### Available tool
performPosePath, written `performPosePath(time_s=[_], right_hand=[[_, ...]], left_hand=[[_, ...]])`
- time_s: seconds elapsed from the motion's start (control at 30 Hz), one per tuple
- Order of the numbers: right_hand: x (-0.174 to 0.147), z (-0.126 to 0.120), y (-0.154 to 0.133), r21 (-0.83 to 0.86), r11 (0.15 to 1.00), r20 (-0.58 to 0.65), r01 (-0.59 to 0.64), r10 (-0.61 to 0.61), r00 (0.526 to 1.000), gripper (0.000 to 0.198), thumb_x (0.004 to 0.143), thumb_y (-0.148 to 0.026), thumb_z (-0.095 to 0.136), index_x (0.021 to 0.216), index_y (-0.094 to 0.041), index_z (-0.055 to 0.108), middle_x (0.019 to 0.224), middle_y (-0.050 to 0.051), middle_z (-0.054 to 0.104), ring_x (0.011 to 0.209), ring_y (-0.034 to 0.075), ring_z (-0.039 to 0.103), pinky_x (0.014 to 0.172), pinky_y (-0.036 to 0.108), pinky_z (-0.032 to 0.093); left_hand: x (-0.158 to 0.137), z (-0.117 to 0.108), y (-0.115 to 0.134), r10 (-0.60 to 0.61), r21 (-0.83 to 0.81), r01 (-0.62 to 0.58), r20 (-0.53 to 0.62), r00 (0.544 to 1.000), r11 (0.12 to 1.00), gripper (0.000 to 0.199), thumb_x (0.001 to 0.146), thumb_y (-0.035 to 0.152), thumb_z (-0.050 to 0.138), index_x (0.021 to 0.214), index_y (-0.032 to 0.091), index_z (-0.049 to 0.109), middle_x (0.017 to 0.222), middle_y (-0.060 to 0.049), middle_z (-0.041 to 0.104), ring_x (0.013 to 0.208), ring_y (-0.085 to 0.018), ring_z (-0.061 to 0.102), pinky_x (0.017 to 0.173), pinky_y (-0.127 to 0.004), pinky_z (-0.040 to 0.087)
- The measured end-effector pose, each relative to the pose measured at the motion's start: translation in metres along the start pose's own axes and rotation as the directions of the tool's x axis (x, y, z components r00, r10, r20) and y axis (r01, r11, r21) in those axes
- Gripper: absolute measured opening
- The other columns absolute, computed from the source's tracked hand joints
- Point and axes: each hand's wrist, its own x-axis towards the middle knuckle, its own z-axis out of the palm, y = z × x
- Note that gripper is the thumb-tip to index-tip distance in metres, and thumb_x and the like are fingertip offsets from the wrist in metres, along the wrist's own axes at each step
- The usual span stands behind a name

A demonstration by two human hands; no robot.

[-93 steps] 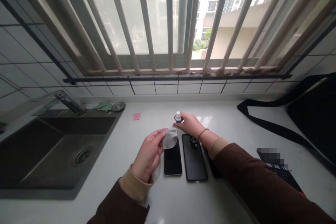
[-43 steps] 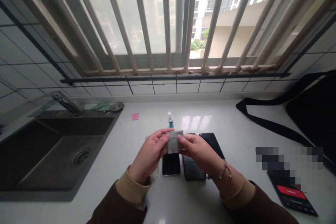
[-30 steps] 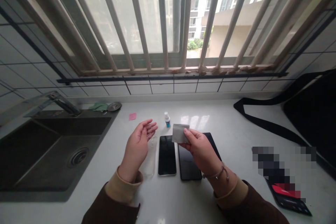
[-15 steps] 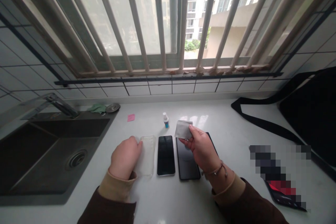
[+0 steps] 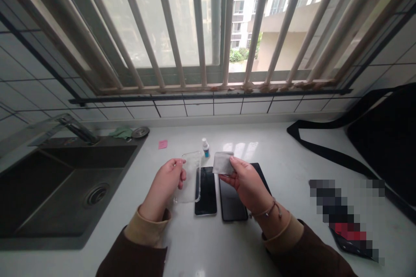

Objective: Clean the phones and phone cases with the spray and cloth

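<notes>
My left hand [image 5: 168,181] is closed on the left edge of a clear phone case [image 5: 191,186], which is raised off the counter and overlaps a black phone [image 5: 207,192]. Between the thumb and fingers of my right hand [image 5: 248,179] is a small grey cleaning cloth [image 5: 223,162], held above a larger dark tablet-like device [image 5: 233,203]. Both devices lie flat, side by side, screens dark. Behind them stands a small white spray bottle [image 5: 206,148] with a blue label.
A dark sink [image 5: 61,207] with a faucet [image 5: 78,129] is on the left. A pink square of paper [image 5: 163,144], a green cloth [image 5: 121,133] and a metal drain strainer [image 5: 141,132] lie toward the back. A black bag [image 5: 386,130] with its strap and a partly blurred dark item [image 5: 352,246] occupy the right.
My left hand has lifted the clear phone case off the counter and moved it right, partly over the phone. The cloth in my right hand has shifted slightly left.
</notes>
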Motion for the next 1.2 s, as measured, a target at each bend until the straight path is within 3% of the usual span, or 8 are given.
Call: performPosePath(time_s=[0.17,0.3,0.53,0.67,0.8,0.9,1.07,1.2], right_hand=[[-0.006,0.004,0.005,-0.045,0.998,0.159,-0.038,0.044,0.986,0.045,0.089,-0.054,0.083,0.115,-0.017,0.078,0.115,0.012,0.08,0.099,0.022,0.077,0.084,0.034,0.066],[-0.006,0.005,0.007,-0.009,0.999,0.186,-0.052,0.053,0.981,0.045,0.09,-0.052,0.083,0.118,-0.018,0.078,0.118,0.012,0.08,0.101,0.021,0.077,0.086,0.033,0.066],[-0.007,0.003,-0.002,0.037,0.984,0.243,-0.173,0.159,0.957,0.036,0.095,-0.044,0.079,0.118,-0.017,0.077,0.119,0.012,0.081,0.099,0.02,0.078,0.087,0.031,0.065],[-0.003,-0.001,-0.007,0.069,0.995,0.089,-0.068,0.061,0.994,0.03,0.09,-0.039,0.083,0.112,-0.018,0.078,0.117,0.01,0.081,0.102,0.019,0.077,0.091,0.03,0.064],[0.003,-0.005,-0.005,-0.064,0.989,-0.074,0.137,-0.141,0.987,0.035,0.084,-0.044,0.086,0.108,-0.02,0.078,0.11,0.007,0.08,0.1,0.021,0.075,0.091,0.032,0.063],[0.006,-0.007,-0.002,-0.143,0.971,-0.102,0.192,-0.207,0.973,0.04,0.083,-0.052,0.084,0.105,-0.02,0.077,0.104,0.006,0.079,0.098,0.022,0.075,0.091,0.035,0.063],[0.007,-0.007,0.0,-0.134,0.979,-0.098,0.151,-0.165,0.981,0.038,0.083,-0.053,0.081,0.106,-0.022,0.076,0.11,0.007,0.08,0.104,0.025,0.076,0.094,0.038,0.063],[0.007,-0.007,0.001,-0.131,0.986,-0.044,0.107,-0.113,0.993,0.04,0.083,-0.052,0.082,0.108,-0.022,0.076,0.113,0.008,0.08,0.105,0.026,0.076,0.096,0.039,0.062]], left_hand=[[-0.008,0.013,0.003,-0.061,-0.253,0.13,0.262,0.963,0.959,0.035,0.088,0.046,0.081,0.086,0.013,0.069,0.067,0.002,0.06,0.048,-0.006,0.046,0.047,-0.017,0.037],[-0.014,0.018,0.006,-0.126,-0.454,0.321,0.408,0.904,0.831,0.028,0.087,0.032,0.087,0.1,0.011,0.073,0.074,0.001,0.064,0.055,-0.007,0.057,0.056,-0.017,0.052],[-0.02,0.022,0.013,-0.075,-0.565,0.353,0.456,0.887,0.746,0.009,0.096,0.013,0.073,0.103,0.012,0.067,0.095,-0.009,0.075,0.076,-0.013,0.076,0.064,-0.016,0.061],[-0.022,0.02,0.018,-0.044,-0.618,0.389,0.497,0.867,0.683,0.047,0.1,0.012,0.063,0.146,0.019,0.055,0.113,-0.016,0.079,0.094,-0.02,0.081,0.071,-0.021,0.063],[-0.029,0.028,0.021,-0.021,-0.659,0.497,0.591,0.807,0.565,0.071,0.104,0.023,0.058,0.167,0.035,0.029,0.126,-0.016,0.078,0.101,-0.022,0.081,0.081,-0.028,0.063],[-0.036,0.037,0.025,-0.025,-0.685,0.543,0.61,0.792,0.486,0.069,0.104,0.028,0.054,0.168,0.032,0.027,0.129,-0.018,0.076,0.107,-0.024,0.08,0.09,-0.035,0.063],[-0.043,0.038,0.037,0.006,-0.737,0.522,0.58,0.814,0.428,0.061,0.109,0.045,0.047,0.166,0.038,0.027,0.137,-0.017,0.07,0.125,-0.033,0.073,0.107,-0.061,0.055],[-0.049,0.045,0.038,-0.029,-0.736,0.538,0.579,0.815,0.41,0.069,0.108,0.064,0.04,0.167,0.03,0.027,0.117,-0.015,0.072,0.108,-0.03,0.077,0.107,-0.059,0.056]])
